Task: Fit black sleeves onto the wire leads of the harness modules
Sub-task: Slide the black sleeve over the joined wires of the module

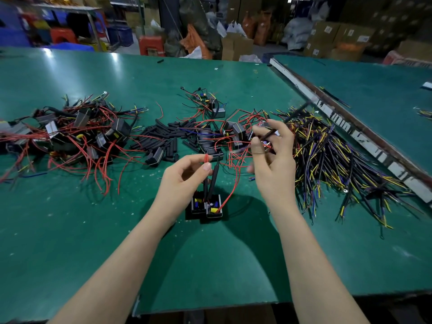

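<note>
Broad green-matted work table (70, 230) with overhead light glare on its far left. A second green-topped table (374, 94) adjoins at right, edged by a worn white strip (339, 118). Beyond: stacked brown cardboard cartons (332, 36), red plastic stools (152, 44), blue plastic crates (121, 35).

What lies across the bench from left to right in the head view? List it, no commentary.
Tangled pile of modules with red wires → heap of loose black sleeves → left hand pinching the red lead over two modules → right hand gripping a wire → pile of black, yellow and purple wires.
</note>
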Available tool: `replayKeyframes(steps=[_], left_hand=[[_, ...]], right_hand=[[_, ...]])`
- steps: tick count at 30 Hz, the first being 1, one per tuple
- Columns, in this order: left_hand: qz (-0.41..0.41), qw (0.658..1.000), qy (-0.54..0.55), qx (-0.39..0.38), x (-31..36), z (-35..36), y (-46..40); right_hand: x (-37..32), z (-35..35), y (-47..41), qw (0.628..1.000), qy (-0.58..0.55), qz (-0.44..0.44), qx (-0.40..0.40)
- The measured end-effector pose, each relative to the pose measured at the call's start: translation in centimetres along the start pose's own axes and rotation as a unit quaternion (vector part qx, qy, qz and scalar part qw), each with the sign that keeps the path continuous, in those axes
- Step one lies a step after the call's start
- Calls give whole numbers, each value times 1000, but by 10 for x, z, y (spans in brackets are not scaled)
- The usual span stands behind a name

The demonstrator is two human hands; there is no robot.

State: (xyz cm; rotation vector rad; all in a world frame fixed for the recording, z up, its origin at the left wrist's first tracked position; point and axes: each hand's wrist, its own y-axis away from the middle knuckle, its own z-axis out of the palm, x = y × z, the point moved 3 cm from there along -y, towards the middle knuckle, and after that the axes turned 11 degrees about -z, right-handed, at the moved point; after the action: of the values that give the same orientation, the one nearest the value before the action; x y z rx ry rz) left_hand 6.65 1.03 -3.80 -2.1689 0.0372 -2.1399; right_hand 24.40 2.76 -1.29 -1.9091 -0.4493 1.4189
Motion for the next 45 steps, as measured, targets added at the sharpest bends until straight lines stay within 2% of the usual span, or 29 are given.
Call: replayKeyframes(steps=[4,12,17,21,28,33,40,45], left_hand=[[5,1000,-2,-4,0,0,1],[-17,1000,23,-8,2,-1,2],[11,998,-53,-35,1,5,8],[46,992,-118,-16,0,8,8],[58,987,-147,-17,-3,8,6],[58,989,-135,-27,-4,9,5],[27,994,-95,-43,-2,12,7],[-5,996,-71,-53,0,13,9]], right_hand=[[-7,2,-1,989,-147,15,11],[-4,-6,-4,957,-214,145,135],[-2,-1,-2,919,-307,204,135],[-3,4,-1,901,-340,236,128],[-2,-2,-7,858,-420,239,173],[-2,8,-1,899,-329,251,143],[-4,12,2,914,-299,248,119],[-10,11,4,942,-249,198,107]])
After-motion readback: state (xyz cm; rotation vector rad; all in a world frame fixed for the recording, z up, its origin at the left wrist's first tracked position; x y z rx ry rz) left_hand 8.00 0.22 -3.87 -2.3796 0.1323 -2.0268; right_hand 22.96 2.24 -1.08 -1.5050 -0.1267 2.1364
